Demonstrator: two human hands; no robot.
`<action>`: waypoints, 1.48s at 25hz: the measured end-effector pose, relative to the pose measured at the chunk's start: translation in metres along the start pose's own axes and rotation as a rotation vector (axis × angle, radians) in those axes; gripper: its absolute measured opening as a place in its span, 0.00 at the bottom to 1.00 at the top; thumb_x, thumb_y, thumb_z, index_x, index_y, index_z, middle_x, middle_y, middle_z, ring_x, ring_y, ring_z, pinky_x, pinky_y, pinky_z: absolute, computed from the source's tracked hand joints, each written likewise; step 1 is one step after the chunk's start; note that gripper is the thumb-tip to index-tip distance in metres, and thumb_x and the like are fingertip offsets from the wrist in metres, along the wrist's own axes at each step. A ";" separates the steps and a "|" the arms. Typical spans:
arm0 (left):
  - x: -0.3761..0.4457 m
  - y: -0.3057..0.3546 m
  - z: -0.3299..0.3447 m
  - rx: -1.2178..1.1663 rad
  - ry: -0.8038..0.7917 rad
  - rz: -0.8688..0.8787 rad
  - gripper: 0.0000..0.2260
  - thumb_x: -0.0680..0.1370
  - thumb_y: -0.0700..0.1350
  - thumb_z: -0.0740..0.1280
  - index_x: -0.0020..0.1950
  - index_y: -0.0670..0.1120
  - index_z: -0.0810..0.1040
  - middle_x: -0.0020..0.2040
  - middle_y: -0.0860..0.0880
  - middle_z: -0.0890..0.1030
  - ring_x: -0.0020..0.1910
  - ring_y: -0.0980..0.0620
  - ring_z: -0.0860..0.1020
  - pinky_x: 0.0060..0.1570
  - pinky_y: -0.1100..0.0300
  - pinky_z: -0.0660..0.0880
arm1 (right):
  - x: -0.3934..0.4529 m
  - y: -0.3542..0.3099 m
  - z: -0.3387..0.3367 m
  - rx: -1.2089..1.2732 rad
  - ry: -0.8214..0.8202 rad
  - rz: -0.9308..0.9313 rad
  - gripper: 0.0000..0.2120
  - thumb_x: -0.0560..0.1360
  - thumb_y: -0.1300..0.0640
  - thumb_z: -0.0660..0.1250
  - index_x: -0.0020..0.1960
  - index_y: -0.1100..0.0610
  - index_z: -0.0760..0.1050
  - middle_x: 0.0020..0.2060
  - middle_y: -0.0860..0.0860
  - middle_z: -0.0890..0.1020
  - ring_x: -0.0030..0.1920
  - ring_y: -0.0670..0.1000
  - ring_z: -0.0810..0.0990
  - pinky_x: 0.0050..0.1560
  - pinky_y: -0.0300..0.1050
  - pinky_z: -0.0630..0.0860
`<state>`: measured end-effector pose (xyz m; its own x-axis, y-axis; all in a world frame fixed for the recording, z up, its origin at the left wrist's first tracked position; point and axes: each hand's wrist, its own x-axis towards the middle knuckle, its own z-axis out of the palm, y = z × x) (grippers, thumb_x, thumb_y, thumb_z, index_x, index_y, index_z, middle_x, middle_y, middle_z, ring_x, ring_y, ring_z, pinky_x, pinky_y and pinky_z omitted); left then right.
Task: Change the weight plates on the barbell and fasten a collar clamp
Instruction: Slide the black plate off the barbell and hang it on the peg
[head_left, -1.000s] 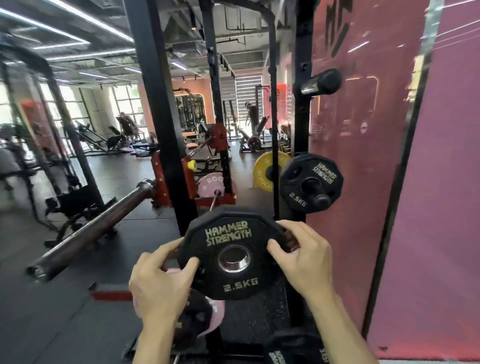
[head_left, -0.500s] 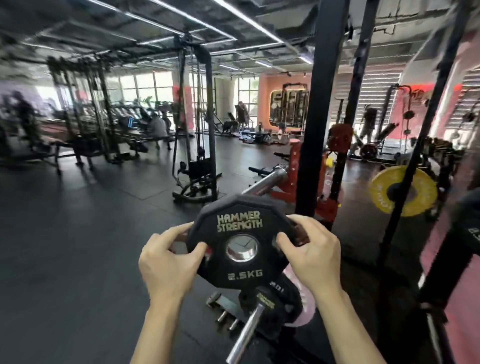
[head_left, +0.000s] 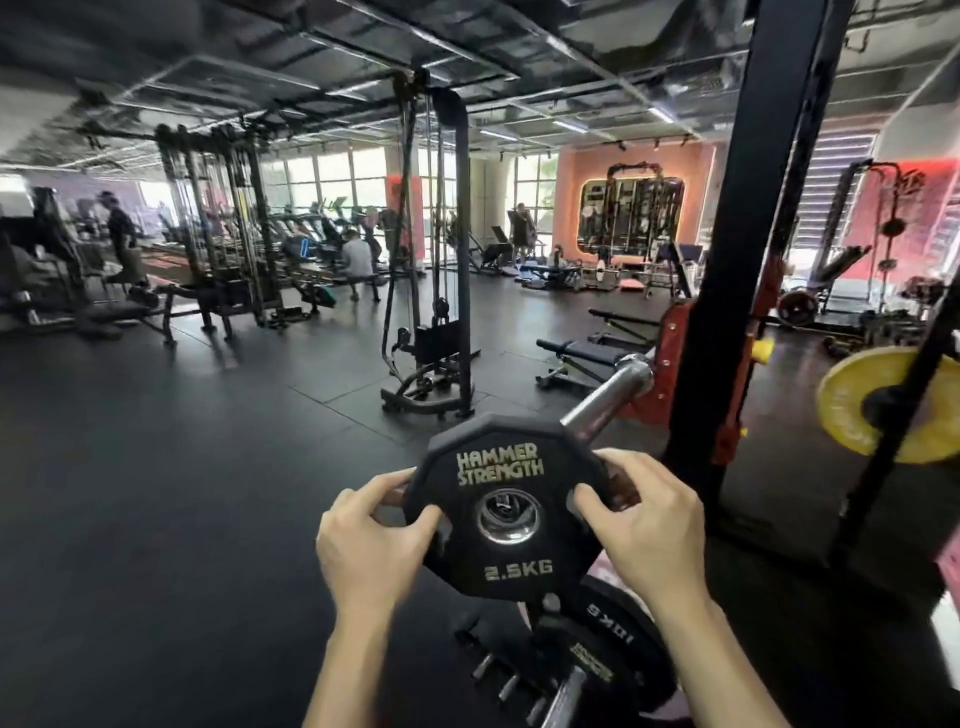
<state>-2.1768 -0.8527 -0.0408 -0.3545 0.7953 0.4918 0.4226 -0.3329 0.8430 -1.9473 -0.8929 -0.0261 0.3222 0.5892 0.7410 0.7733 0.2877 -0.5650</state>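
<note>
While both hands carry plate, risks as follows. Head view: left hand (head_left: 371, 540) and right hand (head_left: 644, 530) each clamp opposite rims of black 2.5 kg plate (head_left: 506, 512), held upright in air, just off end of barbell sleeve (head_left: 608, 397) resting in rack upright (head_left: 748, 291).

Risks, judged:
- bore misses sleeve end, plate knocks steel, jars grip
- grip slips, plate drops onto 10 kg plate (head_left: 613, 660) stored below
- collar clamp not visible; plate could slide off unsecured
</note>
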 end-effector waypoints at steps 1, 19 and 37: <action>0.003 -0.004 0.007 -0.015 -0.014 -0.016 0.17 0.60 0.49 0.76 0.44 0.67 0.81 0.37 0.56 0.80 0.40 0.54 0.79 0.48 0.52 0.78 | 0.000 0.003 0.003 -0.025 -0.001 0.014 0.13 0.65 0.52 0.75 0.48 0.46 0.81 0.40 0.40 0.81 0.40 0.42 0.79 0.43 0.48 0.78; 0.088 -0.062 0.065 -0.442 -0.636 -0.063 0.18 0.65 0.36 0.75 0.46 0.58 0.85 0.39 0.60 0.84 0.37 0.59 0.79 0.40 0.63 0.77 | -0.049 -0.051 0.049 -0.464 0.302 0.240 0.12 0.69 0.52 0.72 0.51 0.51 0.79 0.40 0.41 0.79 0.41 0.43 0.78 0.43 0.42 0.76; 0.101 -0.075 0.072 -0.328 -0.690 0.206 0.27 0.68 0.59 0.76 0.64 0.59 0.73 0.52 0.61 0.73 0.49 0.56 0.71 0.52 0.55 0.73 | -0.051 -0.057 0.056 -0.680 0.294 0.436 0.26 0.71 0.44 0.72 0.66 0.51 0.73 0.51 0.47 0.78 0.54 0.49 0.76 0.46 0.43 0.70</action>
<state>-2.1839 -0.7110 -0.0698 0.3470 0.8002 0.4892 0.1180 -0.5547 0.8236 -2.0387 -0.8968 -0.0518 0.7227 0.2954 0.6249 0.6762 -0.4894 -0.5507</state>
